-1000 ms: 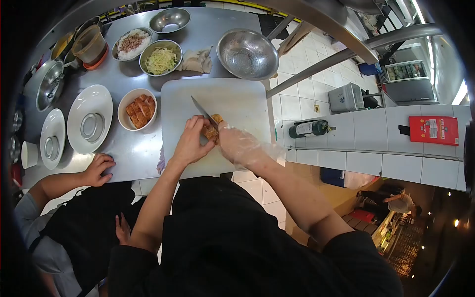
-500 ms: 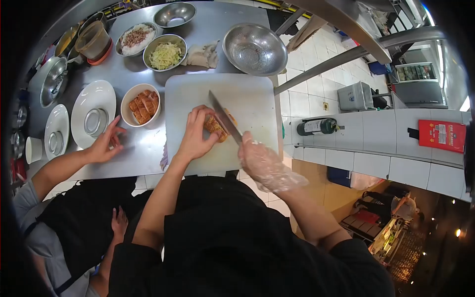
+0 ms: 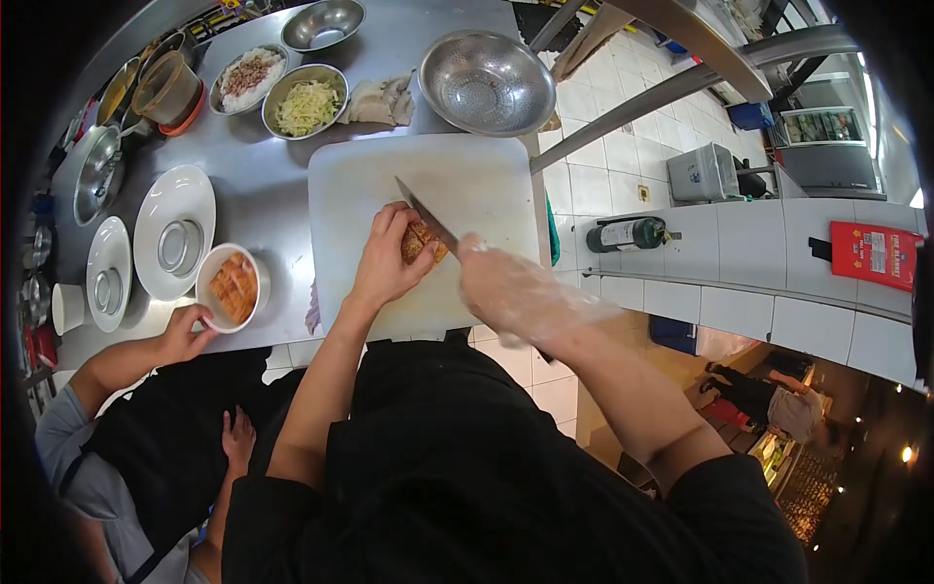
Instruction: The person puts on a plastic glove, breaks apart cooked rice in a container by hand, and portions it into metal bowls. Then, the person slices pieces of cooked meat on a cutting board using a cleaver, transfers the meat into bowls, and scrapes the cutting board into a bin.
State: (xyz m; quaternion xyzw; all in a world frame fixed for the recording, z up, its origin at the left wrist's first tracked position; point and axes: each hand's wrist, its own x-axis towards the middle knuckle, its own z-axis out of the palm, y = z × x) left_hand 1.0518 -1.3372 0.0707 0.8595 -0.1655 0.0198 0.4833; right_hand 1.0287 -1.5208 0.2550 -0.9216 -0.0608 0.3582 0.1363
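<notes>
On the white cutting board (image 3: 350, 195) lies a piece of browned food (image 3: 418, 241), partly hidden by fingers. My left hand (image 3: 387, 261) is closed round its left side. My right hand (image 3: 501, 287), in a clear plastic glove, grips the handle of a knife (image 3: 426, 214). The blade points up and left and lies against the food's upper right side. Left of the board, a white bowl (image 3: 253, 316) holds browned slices (image 3: 233, 288); a co-worker's hand (image 3: 185, 334) touches its rim.
Behind the board stand a perforated steel bowl (image 3: 486, 83), some pale cloth-like pieces (image 3: 381, 100), a bowl of shredded greens (image 3: 307, 105) and a rice bowl (image 3: 250, 81). White plates (image 3: 195, 200) are at the left. A metal rail (image 3: 623, 112) crosses at the right.
The co-worker's hand has taken hold of the white bowl's rim, and the bowl has moved left and nearer. My right hand and the knife have shifted against the food. My left hand still holds it.
</notes>
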